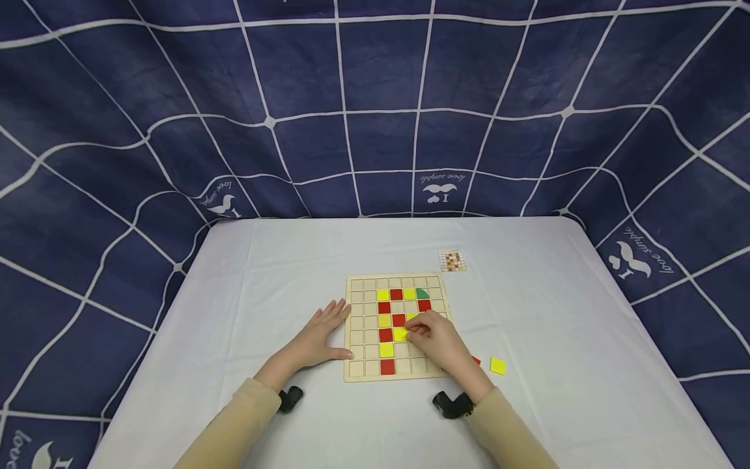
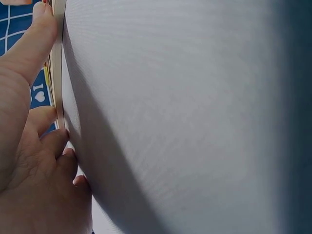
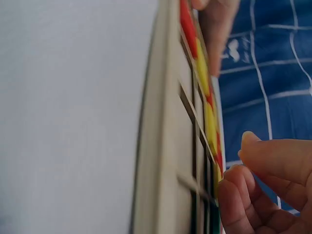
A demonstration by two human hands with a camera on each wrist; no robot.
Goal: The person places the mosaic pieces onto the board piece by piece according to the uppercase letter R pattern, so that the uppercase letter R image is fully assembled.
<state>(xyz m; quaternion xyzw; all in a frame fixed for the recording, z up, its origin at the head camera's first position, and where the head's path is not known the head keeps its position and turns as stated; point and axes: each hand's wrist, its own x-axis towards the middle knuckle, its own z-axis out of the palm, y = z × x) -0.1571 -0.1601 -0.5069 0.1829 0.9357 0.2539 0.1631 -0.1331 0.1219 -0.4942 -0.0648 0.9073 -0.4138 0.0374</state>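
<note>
A wooden grid board [image 1: 356,371] lies on the table with red and yellow square tiles and a green quarter-round tile [image 1: 422,294] in its cells. My left hand [image 1: 316,339] rests at the board's left edge, fingers spread, with the thumb on the rim in the left wrist view. Over the middle of the board is my right hand [image 1: 436,339], fingertips close to a yellow tile [image 1: 400,334]. In the right wrist view its thumb [image 3: 273,156] and bent fingers [image 3: 234,195] stand apart, with nothing visible between them. The hand hides some cells.
A small printed pattern card [image 1: 453,260] lies beyond the board's far right corner. Right of the board are a loose yellow tile [image 1: 497,366] and a red tile [image 1: 476,360], partly hidden by the right wrist. A dark blue checked cloth [image 1: 381,143] hangs behind the white table.
</note>
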